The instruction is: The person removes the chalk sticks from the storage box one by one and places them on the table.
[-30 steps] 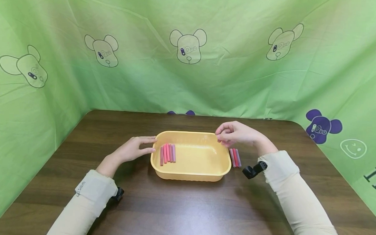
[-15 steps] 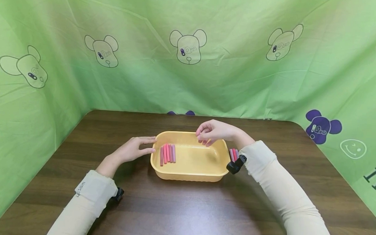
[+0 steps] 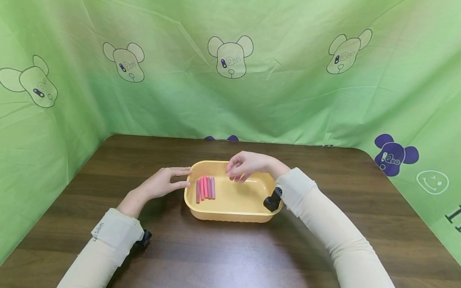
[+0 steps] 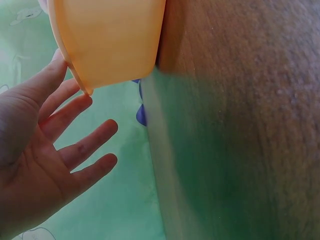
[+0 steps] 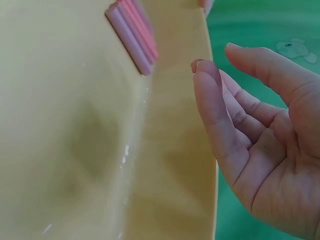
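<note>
A yellow plastic tray [image 3: 228, 217] stands on the brown table. Several slim pink, red and mauve sticks [image 3: 206, 188], chalk-like in shape, lie side by side at its left end. My left hand [image 3: 158, 184] touches the tray's left rim with straight fingertips; in the left wrist view its fingers [image 4: 85, 145] are spread. Over the tray's far side hovers my right hand [image 3: 248, 165], to the right of the sticks. In the right wrist view its fingers [image 5: 212, 107] are loosely bent, the thumb stands apart, and nothing is between them.
Dark wooden table [image 3: 196, 257] surrounds the tray. A green curtain [image 3: 285, 99] with bear drawings hangs behind and at both sides. A black wrist camera [image 3: 273, 200] on the right sleeve overlaps the tray's right end.
My right hand has moved left from the tray's far right corner to over its middle. The sleeve now hides the few sticks lying right of the tray. The left hand stays put.
</note>
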{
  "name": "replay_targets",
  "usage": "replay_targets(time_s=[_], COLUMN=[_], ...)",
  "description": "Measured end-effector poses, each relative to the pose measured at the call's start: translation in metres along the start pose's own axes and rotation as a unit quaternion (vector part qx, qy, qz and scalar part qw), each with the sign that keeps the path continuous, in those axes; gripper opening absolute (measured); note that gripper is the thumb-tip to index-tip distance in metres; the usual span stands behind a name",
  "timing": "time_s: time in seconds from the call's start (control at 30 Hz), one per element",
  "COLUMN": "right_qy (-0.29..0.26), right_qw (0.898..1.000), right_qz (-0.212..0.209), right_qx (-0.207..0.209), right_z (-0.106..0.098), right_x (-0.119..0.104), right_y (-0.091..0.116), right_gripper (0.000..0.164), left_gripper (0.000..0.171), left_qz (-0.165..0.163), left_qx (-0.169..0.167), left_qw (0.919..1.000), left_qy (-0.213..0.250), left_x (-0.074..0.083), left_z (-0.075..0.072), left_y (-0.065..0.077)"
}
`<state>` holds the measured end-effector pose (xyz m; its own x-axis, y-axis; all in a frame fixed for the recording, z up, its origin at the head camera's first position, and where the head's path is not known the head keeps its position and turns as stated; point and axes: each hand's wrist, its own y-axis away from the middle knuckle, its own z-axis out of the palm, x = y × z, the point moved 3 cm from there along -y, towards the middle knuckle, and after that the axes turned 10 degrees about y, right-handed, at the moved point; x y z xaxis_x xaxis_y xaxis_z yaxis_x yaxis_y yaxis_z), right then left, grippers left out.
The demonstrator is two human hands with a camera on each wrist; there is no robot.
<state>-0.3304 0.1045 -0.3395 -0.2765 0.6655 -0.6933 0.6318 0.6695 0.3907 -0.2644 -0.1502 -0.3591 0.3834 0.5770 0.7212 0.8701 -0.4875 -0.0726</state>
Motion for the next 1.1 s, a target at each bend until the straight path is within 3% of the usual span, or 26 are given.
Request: replay_targets(time_s=[0.23,0.57,1.1], right_qy=[0.02,0.044,0.035], right_qw=[0.999,0.998,0.993], right_qz=[0.005,0.03,0.084], right_qx=[-0.033,-0.044,-0.069], right_z=[0.009,0.023,0.041], right_x=[-0.003,0.0,0.002], right_y=[-0.013,-0.031,-0.048], right_gripper=[0.021,0.018,0.008], left_gripper=[0.047,0.046,0.046], left_qz=[-0.001,-0.006,-0.003], left_qx=[-0.002,-0.002,-0.001], left_qw=[1.0,1.0,1.0], left_qy=[-0.005,-0.002,-0.001], left_x=[-0.001,0.003,0.002], left_z=[-0.001,-0.002,-0.001], left_y=[0.0,0.001,-0.001])
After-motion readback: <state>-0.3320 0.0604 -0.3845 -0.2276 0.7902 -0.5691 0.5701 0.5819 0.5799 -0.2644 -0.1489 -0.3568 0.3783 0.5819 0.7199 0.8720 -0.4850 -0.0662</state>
